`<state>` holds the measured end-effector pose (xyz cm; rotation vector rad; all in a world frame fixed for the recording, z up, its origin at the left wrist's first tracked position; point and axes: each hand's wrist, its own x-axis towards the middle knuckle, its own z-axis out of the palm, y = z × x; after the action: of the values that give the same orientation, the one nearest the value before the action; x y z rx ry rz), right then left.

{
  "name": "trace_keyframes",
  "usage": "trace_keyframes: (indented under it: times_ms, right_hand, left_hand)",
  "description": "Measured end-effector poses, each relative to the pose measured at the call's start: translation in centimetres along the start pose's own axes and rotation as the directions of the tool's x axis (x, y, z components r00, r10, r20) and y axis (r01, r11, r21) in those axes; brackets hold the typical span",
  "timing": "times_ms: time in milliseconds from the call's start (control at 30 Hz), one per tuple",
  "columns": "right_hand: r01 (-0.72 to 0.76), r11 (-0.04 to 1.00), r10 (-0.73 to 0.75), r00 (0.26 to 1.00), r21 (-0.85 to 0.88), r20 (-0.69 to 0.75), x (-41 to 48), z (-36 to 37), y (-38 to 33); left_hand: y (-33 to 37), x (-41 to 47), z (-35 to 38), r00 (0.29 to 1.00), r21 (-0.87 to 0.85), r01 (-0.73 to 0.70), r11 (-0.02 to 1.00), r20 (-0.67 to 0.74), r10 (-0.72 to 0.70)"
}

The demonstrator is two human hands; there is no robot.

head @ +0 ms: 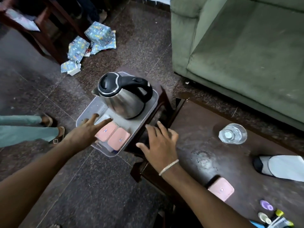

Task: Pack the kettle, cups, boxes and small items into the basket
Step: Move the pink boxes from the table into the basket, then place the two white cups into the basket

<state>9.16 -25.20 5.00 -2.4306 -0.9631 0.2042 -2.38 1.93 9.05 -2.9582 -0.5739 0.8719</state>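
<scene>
A clear plastic basket (152, 102) rests on a small dark stool. Inside it stands a steel kettle (123, 97) with a black lid and handle, and in front of it lie two pink boxes (113, 134) side by side. My left hand (88, 129) hovers over the basket's near left corner, fingers spread, touching the left pink box. My right hand (158, 142) is spread just right of the basket, holding nothing. A third pink box (221, 189) and a clear glass cup (232, 134) sit on the dark table.
A green sofa (238, 46) fills the upper right. White slippers (283, 167) and small items (271, 214) lie at the table's right edge. Wrapped parcels (92, 41) lie on the floor beside a wooden table. Another person's sandalled feet (54, 129) stand at left.
</scene>
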Motion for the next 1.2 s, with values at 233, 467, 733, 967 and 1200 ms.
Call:
trace_keyframes:
  times_ms: [233, 467, 733, 967, 1200]
  right_hand:
    - [-0.199, 0.974, 0.192, 0.979, -0.107, -0.070, -9.3, -5.4, 12.0]
    - [-0.416, 0.896, 0.411, 0.909, -0.158, -0.065, -18.1, -10.4, 20.0]
    - [-0.549, 0.819, 0.540, 0.836, -0.167, -0.101, -27.8, -13.9, 26.5]
    - [-0.563, 0.808, 0.556, 0.826, -0.172, -0.089, -35.7, -15.5, 32.9]
    - [-0.601, 0.776, 0.623, 0.777, -0.191, 0.091, -38.9, -15.9, 37.7]
  left_hand:
    - [8.5, 0.8, -2.7, 0.919, 0.154, -0.263, 0.952, -0.262, 0.296]
    - [24.4, 3.1, -3.2, 0.817, 0.107, -0.499, 0.860, -0.272, 0.508]
    - [42.2, 2.0, -0.2, 0.699, -0.012, -0.709, 0.705, -0.149, 0.700]
    - [53.9, -2.9, 6.4, 0.597, -0.149, -0.781, 0.607, 0.109, 0.795]
    - [59.3, -7.6, 11.6, 0.695, -0.404, -0.585, 0.703, 0.197, 0.691]
